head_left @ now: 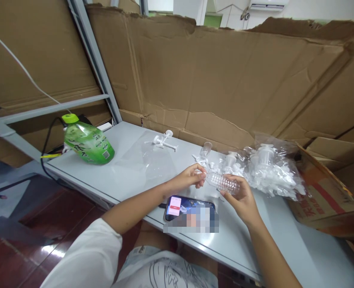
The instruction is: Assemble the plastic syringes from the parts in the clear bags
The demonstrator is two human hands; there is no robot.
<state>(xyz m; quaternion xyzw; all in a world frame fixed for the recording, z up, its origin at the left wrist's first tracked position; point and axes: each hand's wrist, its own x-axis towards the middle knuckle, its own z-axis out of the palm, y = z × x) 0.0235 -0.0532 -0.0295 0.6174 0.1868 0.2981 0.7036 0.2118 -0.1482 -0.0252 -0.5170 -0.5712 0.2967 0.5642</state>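
A small clear ribbed plastic bottle [224,183] lies sideways between my hands, above the grey table [135,168]. My right hand [241,200] is closed around its body from below. My left hand [190,177] pinches at the bottle's neck end, fingers pressed together on a small white part I cannot make out. Just beyond my hands lie loose white pump parts [201,161] and a small clear bottle [206,149] standing upright.
A clear bag of white pump heads [271,170] lies to the right, beside a cardboard box [324,192]. A phone [189,209] lies at the table's near edge. A green bottle [88,143] lies at the far left; white pump pieces [164,141] sit mid-table. Cardboard sheets wall the back.
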